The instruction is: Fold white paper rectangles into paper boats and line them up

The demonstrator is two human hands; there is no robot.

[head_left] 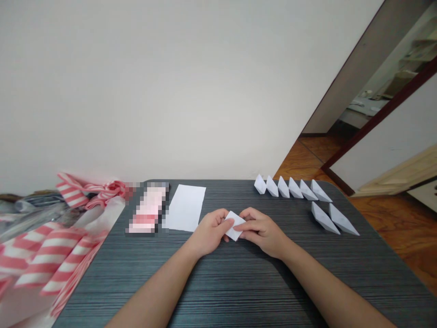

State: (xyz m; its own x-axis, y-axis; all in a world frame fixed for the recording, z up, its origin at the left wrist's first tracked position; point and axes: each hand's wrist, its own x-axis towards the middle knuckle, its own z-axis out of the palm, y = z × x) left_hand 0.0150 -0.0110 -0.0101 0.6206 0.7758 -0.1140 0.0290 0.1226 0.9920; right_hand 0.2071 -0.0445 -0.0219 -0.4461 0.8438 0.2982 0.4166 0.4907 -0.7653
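Small white folded paper piece (235,226): pinched between left hand (210,233) and right hand (261,232), both grips closed on it. Probably best creased with edges aligned, pressure even.

bare table (218,282) foreground, paper boats (293,187) far-right

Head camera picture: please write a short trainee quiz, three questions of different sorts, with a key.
1. True or false: the left hand and the right hand both hold the small folded paper.
2. How many folded paper shapes stand right of the hands?
3. The flat white sheet lies: A) left of the hands; B) right of them; C) on the floor.
Key: 1 true; 2 eight; 3 A.
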